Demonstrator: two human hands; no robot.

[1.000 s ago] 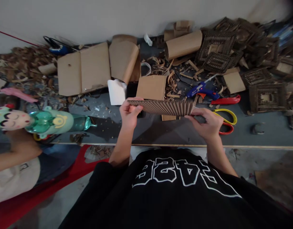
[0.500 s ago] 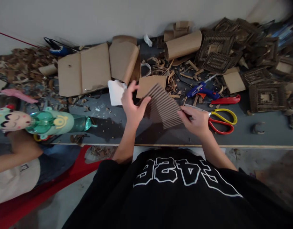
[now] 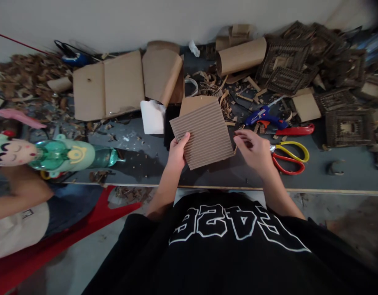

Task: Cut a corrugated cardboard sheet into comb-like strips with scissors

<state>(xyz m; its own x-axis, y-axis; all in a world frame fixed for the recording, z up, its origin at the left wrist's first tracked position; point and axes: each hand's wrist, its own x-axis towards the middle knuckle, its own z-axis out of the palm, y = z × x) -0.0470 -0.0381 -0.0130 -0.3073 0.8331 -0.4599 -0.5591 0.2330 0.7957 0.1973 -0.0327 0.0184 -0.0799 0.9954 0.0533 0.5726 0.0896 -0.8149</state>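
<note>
A square of ridged corrugated cardboard (image 3: 206,135) is tilted above the table's front part, its ribs facing up. My left hand (image 3: 178,153) grips its left lower edge, thumb on top and fingers underneath. My right hand (image 3: 253,149) is just off the sheet's right corner, with fingers curled and thumb near the index finger. A tiny brown bit shows by those fingertips, too small to make out. Close to the right hand lie scissors (image 3: 292,157) with one yellow and one red handle. Behind it rests a blue glue gun (image 3: 264,116).
Folded cardboard (image 3: 123,86), a white paper piece (image 3: 153,116) and a cardboard roll (image 3: 242,57) lie at the back. Stacked ridged cardboard squares (image 3: 345,127) fill the right. At left are a green bottle (image 3: 81,153), scraps (image 3: 26,78) and another person's arm (image 3: 23,190).
The corrugated sheet has turned flatter toward me. My left hand, spread before, has closed on its left edge; my right hand has come off its right corner.
</note>
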